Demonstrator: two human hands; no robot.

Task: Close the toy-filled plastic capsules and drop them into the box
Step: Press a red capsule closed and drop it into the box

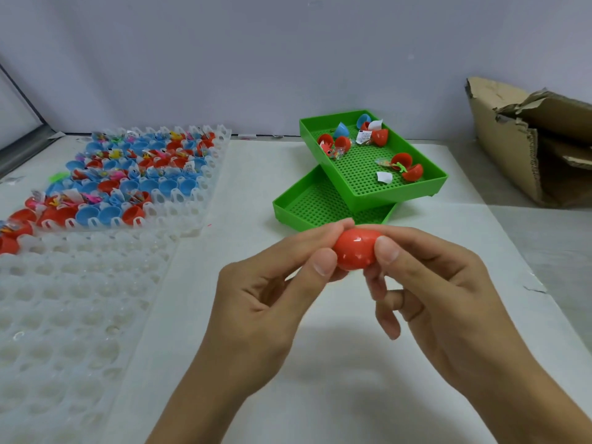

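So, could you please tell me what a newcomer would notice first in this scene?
Front and centre, the left hand and right hand pinch a red capsule between them. Behind it sit two stacked green trays, the upper one holding a few open capsules. At far left, a clear tray is packed with red and blue capsule halves, and a torn cardboard box stands at far right.

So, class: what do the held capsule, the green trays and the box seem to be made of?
Capsule: glossy red plastic, showing highlights. Green trays: moulded plastic, perforated floors, fairly matt. Box: brown corrugated cardboard, torn fluted edges, matt.
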